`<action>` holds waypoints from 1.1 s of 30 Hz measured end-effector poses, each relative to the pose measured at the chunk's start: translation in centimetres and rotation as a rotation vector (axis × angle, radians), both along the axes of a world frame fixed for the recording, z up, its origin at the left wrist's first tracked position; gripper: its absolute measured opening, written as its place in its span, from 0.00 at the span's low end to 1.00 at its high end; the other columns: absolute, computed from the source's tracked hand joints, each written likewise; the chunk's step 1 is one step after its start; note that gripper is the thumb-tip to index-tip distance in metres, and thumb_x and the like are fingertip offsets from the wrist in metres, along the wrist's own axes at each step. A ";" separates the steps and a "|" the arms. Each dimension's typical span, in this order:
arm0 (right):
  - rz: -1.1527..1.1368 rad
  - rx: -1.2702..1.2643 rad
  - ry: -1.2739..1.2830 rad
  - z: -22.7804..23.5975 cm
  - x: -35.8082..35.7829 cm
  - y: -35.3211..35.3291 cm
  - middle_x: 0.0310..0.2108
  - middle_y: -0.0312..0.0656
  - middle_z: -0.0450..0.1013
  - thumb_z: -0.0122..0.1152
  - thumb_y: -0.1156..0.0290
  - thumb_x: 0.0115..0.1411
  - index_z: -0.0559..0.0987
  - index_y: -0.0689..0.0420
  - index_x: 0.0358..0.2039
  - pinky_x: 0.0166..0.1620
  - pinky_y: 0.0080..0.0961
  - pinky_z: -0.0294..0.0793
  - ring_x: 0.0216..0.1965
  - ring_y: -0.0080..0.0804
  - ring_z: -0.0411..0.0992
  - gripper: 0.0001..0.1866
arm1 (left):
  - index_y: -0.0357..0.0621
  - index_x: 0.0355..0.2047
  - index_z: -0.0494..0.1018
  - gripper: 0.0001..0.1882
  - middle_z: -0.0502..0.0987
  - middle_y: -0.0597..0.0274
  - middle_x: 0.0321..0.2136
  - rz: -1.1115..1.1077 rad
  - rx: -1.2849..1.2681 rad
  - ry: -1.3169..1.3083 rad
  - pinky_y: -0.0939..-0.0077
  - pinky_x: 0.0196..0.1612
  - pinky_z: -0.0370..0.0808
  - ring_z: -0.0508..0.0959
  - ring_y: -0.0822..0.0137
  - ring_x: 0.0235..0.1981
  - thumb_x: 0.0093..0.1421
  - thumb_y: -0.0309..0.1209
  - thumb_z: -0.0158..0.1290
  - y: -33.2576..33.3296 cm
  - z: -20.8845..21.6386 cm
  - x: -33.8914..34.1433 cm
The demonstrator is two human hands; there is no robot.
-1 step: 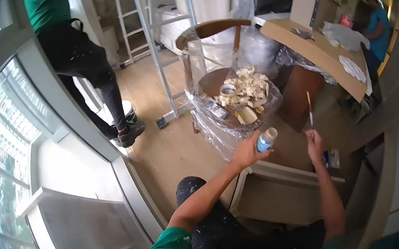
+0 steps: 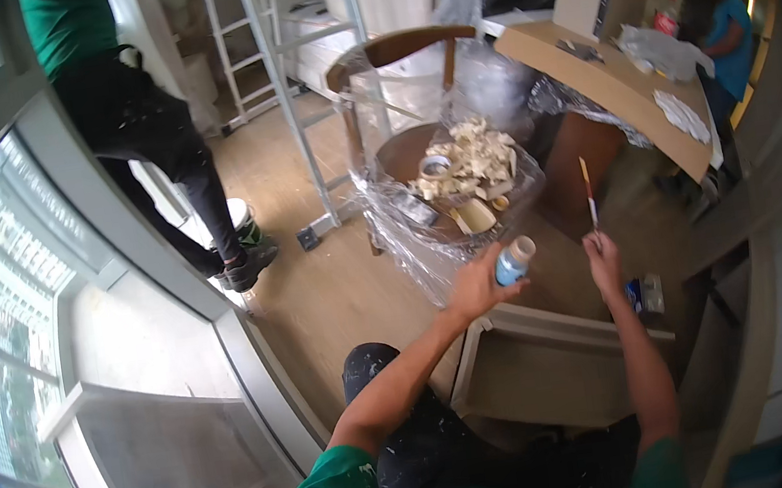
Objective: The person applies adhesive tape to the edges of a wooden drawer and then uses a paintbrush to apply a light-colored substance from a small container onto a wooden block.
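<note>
My left hand is closed around a small light-blue bottle with a pale tan top. The bottle leans a little to the right, in front of a wooden chair partly wrapped in clear plastic. My right hand grips a slim paintbrush near its lower end, the other end pointing up. Both hands are held over a beige, tray-like panel with a raised rim. On the chair seat lie crumpled masking tape scraps, a tape roll and a shallow cream container.
A person in dark trousers stands at left by the window frame, near a bucket. Behind is an aluminium stepladder. At right, a cardboard-covered table stands before a person in blue. Small packages lie on the floor.
The whole scene has shifted slightly up and left in the view. Both hands keep their hold on the bottle and the paintbrush.
</note>
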State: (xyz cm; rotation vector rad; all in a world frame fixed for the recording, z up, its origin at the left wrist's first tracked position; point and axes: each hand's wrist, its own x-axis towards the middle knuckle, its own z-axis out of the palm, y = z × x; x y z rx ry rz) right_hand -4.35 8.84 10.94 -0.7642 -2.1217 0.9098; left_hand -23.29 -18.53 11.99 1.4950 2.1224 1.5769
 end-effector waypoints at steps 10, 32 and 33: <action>0.137 0.337 -0.129 -2.4 -18.2 -0.3 0.30 0.48 0.69 0.78 0.71 0.46 0.68 0.60 0.23 0.39 0.40 0.72 0.33 0.48 0.72 0.21 | 0.37 0.53 0.72 0.35 0.82 0.38 0.41 0.392 0.219 -0.156 0.52 0.45 0.78 0.83 0.40 0.41 0.49 0.38 0.74 0.0 1.2 -7.1; 0.232 -0.291 0.261 7.8 -15.1 -6.9 0.31 0.32 0.75 0.67 0.65 0.67 0.79 0.60 0.36 0.36 0.19 0.75 0.31 0.16 0.72 0.11 | 0.46 0.56 0.71 0.38 0.81 0.41 0.45 0.183 0.042 -0.110 0.48 0.45 0.79 0.82 0.40 0.45 0.51 0.50 0.71 0.7 1.6 -4.3; 0.255 -0.318 0.343 7.8 -14.3 -7.7 0.31 0.33 0.74 0.68 0.70 0.66 0.76 0.62 0.34 0.38 0.17 0.74 0.31 0.15 0.70 0.11 | 0.46 0.56 0.70 0.38 0.82 0.39 0.43 0.157 0.020 -0.107 0.48 0.45 0.79 0.82 0.39 0.44 0.50 0.51 0.71 0.7 1.7 -3.4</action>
